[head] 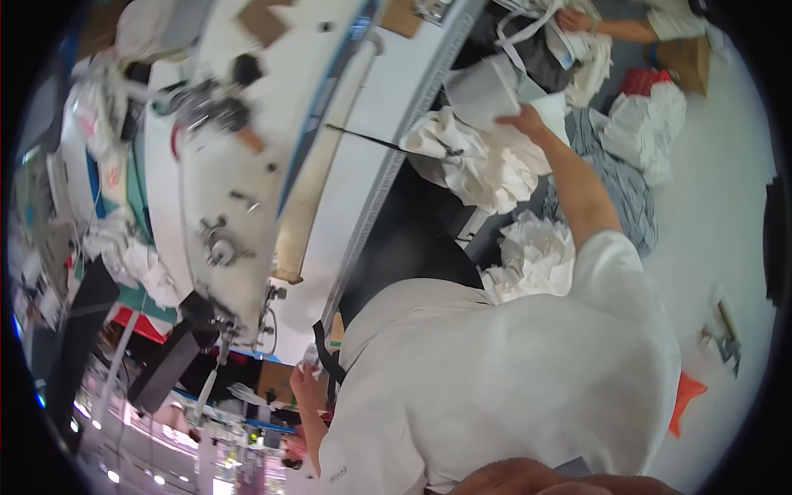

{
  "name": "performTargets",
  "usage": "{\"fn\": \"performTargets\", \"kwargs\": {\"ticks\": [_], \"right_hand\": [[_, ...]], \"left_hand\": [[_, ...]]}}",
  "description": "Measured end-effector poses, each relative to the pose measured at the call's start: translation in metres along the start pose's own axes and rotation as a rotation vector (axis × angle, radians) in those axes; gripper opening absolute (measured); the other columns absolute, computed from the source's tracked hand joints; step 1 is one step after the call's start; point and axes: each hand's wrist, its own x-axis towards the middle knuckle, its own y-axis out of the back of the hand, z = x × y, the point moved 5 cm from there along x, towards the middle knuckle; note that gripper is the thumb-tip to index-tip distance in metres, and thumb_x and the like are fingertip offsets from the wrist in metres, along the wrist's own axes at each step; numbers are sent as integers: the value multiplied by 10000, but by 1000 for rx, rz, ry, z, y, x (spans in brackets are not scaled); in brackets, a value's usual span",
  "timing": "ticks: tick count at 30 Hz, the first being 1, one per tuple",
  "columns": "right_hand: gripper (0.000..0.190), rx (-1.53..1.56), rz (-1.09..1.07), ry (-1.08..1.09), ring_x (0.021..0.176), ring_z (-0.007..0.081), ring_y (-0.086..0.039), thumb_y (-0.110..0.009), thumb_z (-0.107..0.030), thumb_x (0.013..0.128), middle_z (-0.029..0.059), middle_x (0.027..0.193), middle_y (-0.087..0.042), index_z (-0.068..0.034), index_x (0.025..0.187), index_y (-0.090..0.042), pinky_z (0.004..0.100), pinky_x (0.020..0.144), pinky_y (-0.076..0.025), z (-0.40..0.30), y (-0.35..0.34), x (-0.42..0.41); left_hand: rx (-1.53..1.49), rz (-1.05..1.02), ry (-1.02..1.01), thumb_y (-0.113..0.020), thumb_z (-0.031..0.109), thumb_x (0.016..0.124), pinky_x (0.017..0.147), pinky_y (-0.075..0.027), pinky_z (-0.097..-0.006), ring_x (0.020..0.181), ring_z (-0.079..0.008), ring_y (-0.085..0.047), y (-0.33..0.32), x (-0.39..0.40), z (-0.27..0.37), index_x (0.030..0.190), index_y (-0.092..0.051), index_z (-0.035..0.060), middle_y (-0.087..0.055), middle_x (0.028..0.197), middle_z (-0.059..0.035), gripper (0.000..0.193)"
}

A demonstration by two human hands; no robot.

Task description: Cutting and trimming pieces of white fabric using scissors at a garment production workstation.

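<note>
My left hand (304, 373) is at the near end of a white worktable, its fingers closed round a small pale item (311, 354) too blurred to name. My right hand (525, 120) reaches out to the right, at the edge of a flat whitish fabric piece (482, 93); whether its fingers grip the piece cannot be told. Just below that hand lies a crumpled heap of cream fabric (489, 167) with a dark tie on it. An industrial sewing machine (226, 241), blurred, stands on the left with its pale body along the table.
A measuring tape strip (396, 164) runs along the table edge. A co-worker's hand (575, 21) touches white fabric at the top right. Grey cloth (619, 192), white bundles (646, 130) and a cardboard box (684, 65) lie on the floor. More white fabric (538, 253) is beside my lap.
</note>
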Motion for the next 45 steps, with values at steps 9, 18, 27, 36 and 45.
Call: {"fn": "performTargets", "kwargs": {"ticks": [9,18,27,36,45], "right_hand": [[529,129,-247,-83,1007,192,-707,-789,-47,797,99,1166,-730,13,1302,-646,334,904,-548,-70,83,-201],[823,-189,-742,141,1148,216,-626,-817,-7,610,88,1248,-685,54,1391,-567,346,1009,-476,-222,-102,-347],[941,-521,-1042,159,1174,235,-624,-853,-84,518,102,1273,-684,24,1407,-563,364,1030,-453,-286,-300,-382],[905,-204,-876,98,1237,278,-615,-801,-85,610,122,1314,-655,8,1458,-498,404,1071,-467,-275,-380,-434],[839,-186,-1063,317,1181,250,-632,-823,-137,651,109,1281,-661,11,1419,-520,387,1002,-500,-301,-482,-507]], "left_hand": [[28,215,-259,-580,310,1023,728,-496,-365,766,-194,-652,13,39,-15,925,-701,20,-701,783,-108,329],[-557,684,-339,-547,325,1058,643,-433,-311,690,-117,-558,100,47,-49,945,-669,27,-611,710,-32,341],[-395,675,-877,-703,507,940,1273,-156,-447,1559,-403,-195,250,74,70,1573,-360,0,-275,1674,-203,881],[-235,870,-481,-752,344,892,1100,-414,-453,1303,-315,-553,13,88,-70,1363,-620,108,-606,1388,-120,543],[-243,1050,-624,-745,169,784,1095,-391,-450,1289,-264,-528,-30,86,-87,1101,-705,99,-608,1327,-59,326]]}}
